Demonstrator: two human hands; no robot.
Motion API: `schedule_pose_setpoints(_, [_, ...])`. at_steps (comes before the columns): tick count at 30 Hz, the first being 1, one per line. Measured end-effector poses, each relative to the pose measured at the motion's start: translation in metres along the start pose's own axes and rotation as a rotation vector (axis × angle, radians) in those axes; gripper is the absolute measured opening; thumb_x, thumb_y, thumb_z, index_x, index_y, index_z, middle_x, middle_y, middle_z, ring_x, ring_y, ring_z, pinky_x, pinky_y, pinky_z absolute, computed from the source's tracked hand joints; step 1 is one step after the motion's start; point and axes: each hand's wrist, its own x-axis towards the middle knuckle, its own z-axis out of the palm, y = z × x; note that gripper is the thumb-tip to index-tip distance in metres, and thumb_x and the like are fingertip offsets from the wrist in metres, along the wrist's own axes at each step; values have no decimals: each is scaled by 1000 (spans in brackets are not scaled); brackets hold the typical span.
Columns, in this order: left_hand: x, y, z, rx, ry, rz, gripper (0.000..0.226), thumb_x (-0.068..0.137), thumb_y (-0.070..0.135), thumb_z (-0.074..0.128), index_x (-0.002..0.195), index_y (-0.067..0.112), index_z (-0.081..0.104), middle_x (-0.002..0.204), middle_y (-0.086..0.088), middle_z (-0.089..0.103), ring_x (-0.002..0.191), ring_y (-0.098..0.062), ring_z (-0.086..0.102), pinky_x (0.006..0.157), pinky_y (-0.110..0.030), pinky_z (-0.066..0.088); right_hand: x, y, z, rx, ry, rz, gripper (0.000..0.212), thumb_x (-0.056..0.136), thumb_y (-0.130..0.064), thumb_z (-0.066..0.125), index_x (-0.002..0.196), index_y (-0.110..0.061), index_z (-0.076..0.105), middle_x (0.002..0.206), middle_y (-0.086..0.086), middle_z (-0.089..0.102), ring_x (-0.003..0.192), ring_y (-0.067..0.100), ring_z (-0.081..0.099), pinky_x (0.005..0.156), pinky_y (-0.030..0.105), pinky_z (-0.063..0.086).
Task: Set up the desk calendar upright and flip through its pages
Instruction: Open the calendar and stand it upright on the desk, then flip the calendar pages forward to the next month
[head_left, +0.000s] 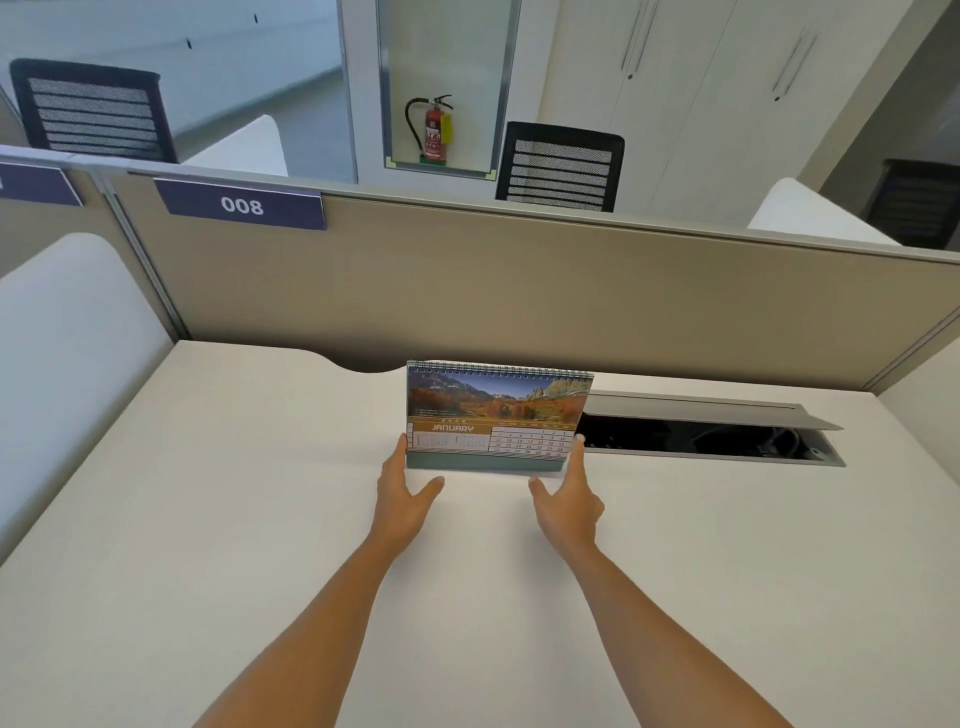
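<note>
A spiral-bound desk calendar (496, 415) stands upright on the white desk (208, 493), near its far edge. Its front page shows a mountain landscape photo above the word JANUARY and a date grid. My left hand (402, 493) touches the calendar's lower left edge with its fingers, thumb spread apart toward the middle. On the other side, my right hand (569, 499) has its fingers against the lower right edge, thumb also spread. Both hands flank the base; neither wraps around it.
An open cable tray with a raised grey lid (706, 431) lies just right of the calendar. A beige partition (519, 291) with a "008" label (241, 205) walls the desk's far side. Black office chairs (561, 166) and a fire extinguisher (435, 130) are beyond.
</note>
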Motion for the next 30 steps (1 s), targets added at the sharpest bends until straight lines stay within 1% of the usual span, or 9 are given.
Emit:
schedule_pose_setpoints(3, [-2, 5, 5, -17, -17, 1, 79, 89, 26, 67, 153, 28, 18, 157, -2, 30, 142, -25, 32, 112, -47, 35, -6, -1, 4, -19, -57, 8, 92, 92, -30, 63, 153, -35, -4, 147, 4, 49, 127, 39, 46, 110, 52, 36])
schedule_pose_setpoints(13, [-10, 9, 6, 52, -57, 0, 87, 91, 28, 64, 155, 27, 5, 162, 0, 19, 147, -25, 24, 115, -46, 30, -15, -1, 0, -66, -145, 22, 83, 95, -39, 56, 155, -26, 1, 161, 1, 26, 143, 43, 26, 114, 55, 32])
schedule_pose_setpoints(16, [-13, 10, 6, 74, -17, 1, 82, 92, 27, 63, 155, 25, 12, 162, -1, 21, 147, -26, 24, 116, -47, 30, -25, -2, -5, 18, -33, -27, 62, 97, -43, 50, 151, -24, 24, 153, 3, 41, 135, 35, 43, 107, 46, 42])
schedule_pose_setpoints(18, [-17, 12, 4, 39, 42, -6, 71, 92, 26, 63, 152, 24, 23, 158, -3, 30, 143, -26, 31, 113, -45, 33, -30, -5, -11, 214, 54, 3, 38, 99, -46, 44, 131, -25, 47, 137, 6, 58, 121, 28, 55, 92, 35, 46])
schedule_pose_setpoints(19, [-19, 13, 4, 13, 71, -11, 64, 93, 25, 61, 149, 24, 30, 154, -4, 36, 140, -26, 36, 110, -43, 36, -31, -7, -15, 327, 68, 42, 33, 100, -47, 41, 119, -24, 52, 128, 7, 62, 112, 26, 59, 85, 33, 46])
schedule_pose_setpoints(22, [-29, 19, 1, -76, 137, -15, 41, 96, 28, 56, 135, 23, 45, 139, -5, 53, 126, -25, 51, 99, -35, 44, -28, -16, -32, 679, -56, 196, 51, 100, -55, 27, 109, -16, 59, 113, 9, 71, 98, 24, 69, 74, 32, 44])
schedule_pose_setpoints(25, [-40, 33, -8, -208, 166, -43, 27, 100, 34, 46, 118, 19, 59, 116, -5, 67, 108, -25, 64, 79, -21, 51, -26, -21, -55, 806, -226, 263, 74, 93, -70, 10, 106, -21, 64, 100, 6, 77, 88, 23, 75, 76, 36, 45])
schedule_pose_setpoints(28, [-50, 65, -30, -325, 85, -76, 50, 101, 48, 31, 94, 21, 73, 90, -3, 77, 81, -21, 72, 78, -32, 56, -22, -24, -76, 829, -338, 230, 93, 87, -75, 1, 114, -16, 68, 102, 10, 77, 85, 26, 74, 68, 35, 43])
schedule_pose_setpoints(30, [-52, 89, -43, -386, -16, -67, 72, 96, 62, 18, 88, 20, 75, 82, -4, 78, 75, -21, 73, 83, -39, 55, -20, -32, -89, 826, -389, 187, 100, 86, -75, -3, 118, -13, 68, 103, 10, 76, 80, 22, 71, 66, 34, 41])
